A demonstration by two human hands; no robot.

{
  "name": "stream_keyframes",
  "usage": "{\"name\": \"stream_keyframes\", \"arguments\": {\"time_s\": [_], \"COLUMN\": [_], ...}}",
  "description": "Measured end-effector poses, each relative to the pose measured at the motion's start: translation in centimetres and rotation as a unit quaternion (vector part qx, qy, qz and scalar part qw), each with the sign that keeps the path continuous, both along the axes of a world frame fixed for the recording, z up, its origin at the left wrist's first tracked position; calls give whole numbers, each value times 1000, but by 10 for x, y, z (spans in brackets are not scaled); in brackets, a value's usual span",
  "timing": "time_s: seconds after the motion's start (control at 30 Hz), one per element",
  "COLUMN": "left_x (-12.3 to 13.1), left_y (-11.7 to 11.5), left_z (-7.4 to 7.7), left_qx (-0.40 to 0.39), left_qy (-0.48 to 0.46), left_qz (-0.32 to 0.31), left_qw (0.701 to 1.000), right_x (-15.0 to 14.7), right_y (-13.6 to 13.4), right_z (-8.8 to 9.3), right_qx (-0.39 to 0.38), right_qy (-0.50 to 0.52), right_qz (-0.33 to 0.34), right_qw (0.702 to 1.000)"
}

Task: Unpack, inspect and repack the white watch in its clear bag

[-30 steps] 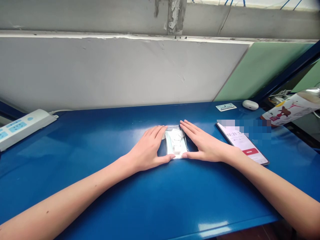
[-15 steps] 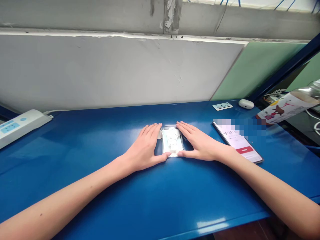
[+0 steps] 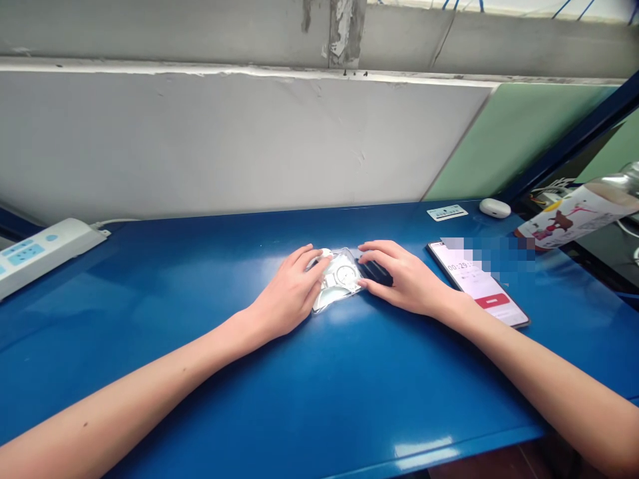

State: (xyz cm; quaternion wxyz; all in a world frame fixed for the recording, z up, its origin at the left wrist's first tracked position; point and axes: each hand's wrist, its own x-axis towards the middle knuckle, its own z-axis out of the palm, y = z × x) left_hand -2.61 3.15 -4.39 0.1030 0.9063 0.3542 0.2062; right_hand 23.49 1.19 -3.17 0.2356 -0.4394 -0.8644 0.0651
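Observation:
A small clear plastic packet (image 3: 339, 279) with white and silvery contents, one part round, lies tilted on the blue table (image 3: 319, 386). My left hand (image 3: 292, 289) rests over its left side, fingers apart, with fingertips on the packet and a small white thing by them. My right hand (image 3: 399, 276) is at the packet's right edge, its fingers curved and spread, the thumb touching or nearly touching the corner. A dark shadow lies between its thumb and fingers.
A phone (image 3: 474, 283) lies right of my right hand. Behind it are a card (image 3: 447, 212) and a white earbud case (image 3: 494, 208). A bottle (image 3: 574, 216) leans at the far right. A power strip (image 3: 44, 253) sits at the left, and a wall stands behind.
The packet has turned from straight to slanted, and a round part now shows. My left fingers have moved onto it, while my right fingers have curled and the thumb has risen along its edge.

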Motion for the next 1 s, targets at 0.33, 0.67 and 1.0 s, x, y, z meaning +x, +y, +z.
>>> {"name": "stream_keyframes", "arguments": {"time_s": [0.33, 0.67, 1.0], "left_x": [0, -3, -13], "left_y": [2, 5, 17], "left_z": [-3, 2, 9], "left_qx": [-43, -53, -19], "left_qy": [-19, 8, 50], "left_qz": [22, 20, -39], "left_qw": [999, 998, 998], "right_x": [6, 15, 15], "right_y": [1, 3, 4], "right_z": [6, 15, 12], "right_qx": [-94, -141, -143], "right_qy": [-63, -62, -50], "right_qz": [37, 11, 16], "right_qw": [993, 988, 988]}}
